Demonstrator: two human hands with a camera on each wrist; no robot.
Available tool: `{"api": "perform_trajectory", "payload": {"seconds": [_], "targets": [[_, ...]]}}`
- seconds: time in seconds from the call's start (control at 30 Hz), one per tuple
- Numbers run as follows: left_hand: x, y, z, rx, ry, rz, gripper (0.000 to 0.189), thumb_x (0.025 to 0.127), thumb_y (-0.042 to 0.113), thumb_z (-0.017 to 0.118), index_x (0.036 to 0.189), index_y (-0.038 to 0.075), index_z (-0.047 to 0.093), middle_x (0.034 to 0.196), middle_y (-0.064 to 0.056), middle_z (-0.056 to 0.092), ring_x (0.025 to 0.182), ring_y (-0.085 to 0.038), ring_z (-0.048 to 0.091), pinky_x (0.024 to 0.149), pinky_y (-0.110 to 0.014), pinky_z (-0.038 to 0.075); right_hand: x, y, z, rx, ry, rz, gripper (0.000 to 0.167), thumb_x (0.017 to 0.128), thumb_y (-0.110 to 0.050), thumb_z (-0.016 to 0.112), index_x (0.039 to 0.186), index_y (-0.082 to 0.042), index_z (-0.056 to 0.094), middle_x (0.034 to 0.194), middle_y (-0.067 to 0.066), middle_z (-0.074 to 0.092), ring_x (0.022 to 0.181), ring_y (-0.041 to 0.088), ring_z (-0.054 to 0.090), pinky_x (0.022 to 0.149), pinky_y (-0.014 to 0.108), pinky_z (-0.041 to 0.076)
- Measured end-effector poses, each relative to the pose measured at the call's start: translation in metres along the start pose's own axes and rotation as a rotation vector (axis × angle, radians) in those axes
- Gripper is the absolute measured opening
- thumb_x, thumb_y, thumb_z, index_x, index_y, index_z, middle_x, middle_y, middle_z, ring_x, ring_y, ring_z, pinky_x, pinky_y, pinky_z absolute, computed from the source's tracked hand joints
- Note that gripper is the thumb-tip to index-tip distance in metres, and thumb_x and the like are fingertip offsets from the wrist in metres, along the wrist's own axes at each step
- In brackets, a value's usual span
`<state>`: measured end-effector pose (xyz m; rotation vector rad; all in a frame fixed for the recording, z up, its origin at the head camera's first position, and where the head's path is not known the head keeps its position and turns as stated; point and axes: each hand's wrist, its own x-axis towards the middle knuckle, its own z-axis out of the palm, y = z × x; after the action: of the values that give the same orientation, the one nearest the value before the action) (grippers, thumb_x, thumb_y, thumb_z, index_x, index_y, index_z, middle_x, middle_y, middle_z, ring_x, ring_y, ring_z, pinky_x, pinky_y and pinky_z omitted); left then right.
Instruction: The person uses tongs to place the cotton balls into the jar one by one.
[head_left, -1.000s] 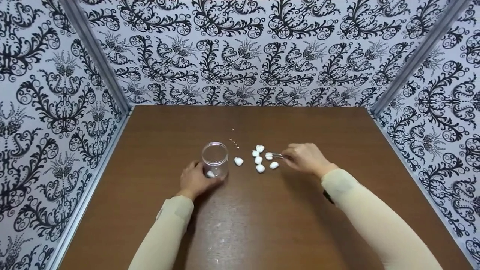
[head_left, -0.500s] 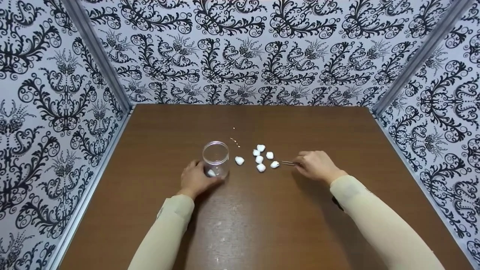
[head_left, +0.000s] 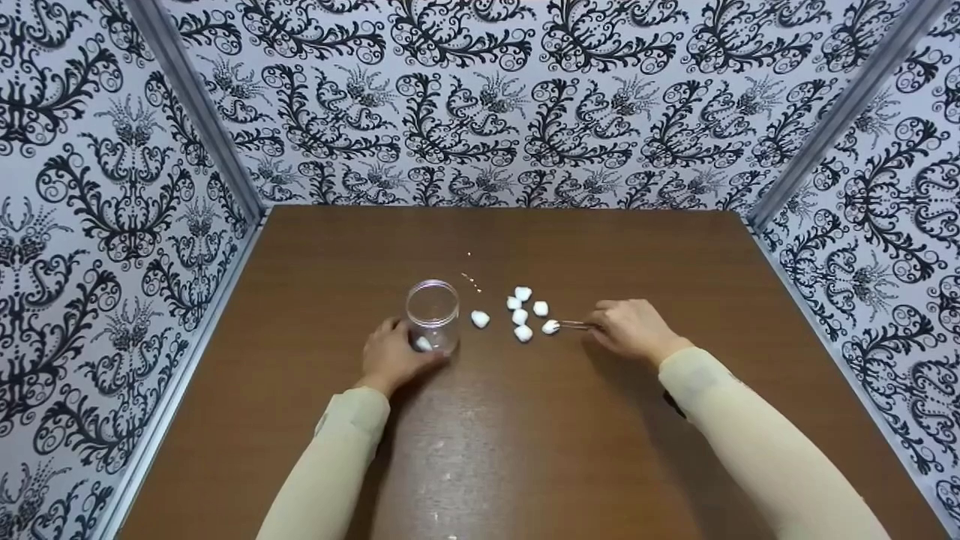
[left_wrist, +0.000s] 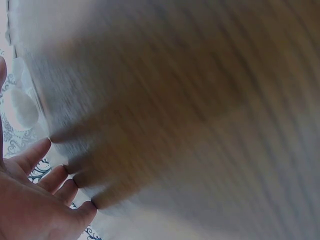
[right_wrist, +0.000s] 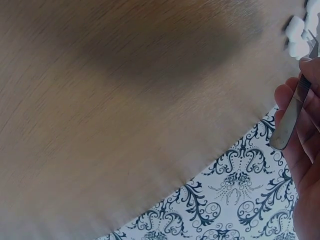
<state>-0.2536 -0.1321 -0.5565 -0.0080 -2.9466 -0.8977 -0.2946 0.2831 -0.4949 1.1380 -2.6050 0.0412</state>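
My left hand [head_left: 391,355] holds a clear jar [head_left: 433,306] around its lower part, thumb in front. The jar stands open-topped on the table, with one cotton ball [head_left: 424,343] at its bottom. In the left wrist view a cotton ball [left_wrist: 21,107] shows beyond the fingers [left_wrist: 35,154]. My right hand [head_left: 634,328] pinches metal tweezers [right_wrist: 289,120], which point left. Their tips are at the rightmost cotton ball [head_left: 551,327] on the table; whether they squeeze it I cannot tell. Several other cotton balls [head_left: 520,316] lie just left of it.
A single cotton ball [head_left: 480,319] lies between the jar and the group. Small bright specks [head_left: 471,279] show on the brown table [head_left: 480,450] behind it. Patterned walls [head_left: 480,105] enclose the table at the back and both sides.
The tweezers have left a cotton ball farther back and come to the rightmost one, my right hand shifting right and nearer. My left hand has stayed on the jar.
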Motion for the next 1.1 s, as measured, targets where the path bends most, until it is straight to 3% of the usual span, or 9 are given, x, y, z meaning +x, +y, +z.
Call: {"api": "perform_trajectory", "payload": {"seconds": [0.57,0.83,1.1], "targets": [[0.001,-0.003,0.004,-0.013,0.035,0.032,0.094,0.066,0.065,0.080,0.135,0.005,0.060,0.135,-0.020,0.053,0.122,-0.044,0.048,0.104,-0.056,0.035,0.004,-0.002,0.005,-0.033,0.013,-0.029,0.015,0.081,-0.018,0.081,0.078,-0.013,0.068,0.073,-0.002,0.056,0.056,0.017,0.054,0.049,0.041,0.048],[0.001,-0.003,0.004,-0.011,0.034,0.028,0.093,0.066,0.065,0.080,0.133,0.004,0.061,0.134,-0.020,0.053,0.122,-0.045,0.048,0.104,-0.056,0.035,0.005,-0.004,0.007,-0.029,-0.009,-0.023,0.009,0.083,-0.018,0.080,0.085,-0.013,0.074,0.075,-0.001,0.059,0.058,0.019,0.058,0.050,0.043,0.050],[0.002,-0.003,0.004,-0.003,0.031,0.032,0.094,0.066,0.066,0.079,0.133,0.004,0.061,0.135,-0.020,0.053,0.121,-0.045,0.048,0.103,-0.056,0.035,0.006,-0.005,0.012,-0.034,-0.003,-0.021,0.014,0.084,-0.022,0.080,0.081,-0.012,0.071,0.071,-0.001,0.055,0.054,0.017,0.054,0.048,0.042,0.047]]}}
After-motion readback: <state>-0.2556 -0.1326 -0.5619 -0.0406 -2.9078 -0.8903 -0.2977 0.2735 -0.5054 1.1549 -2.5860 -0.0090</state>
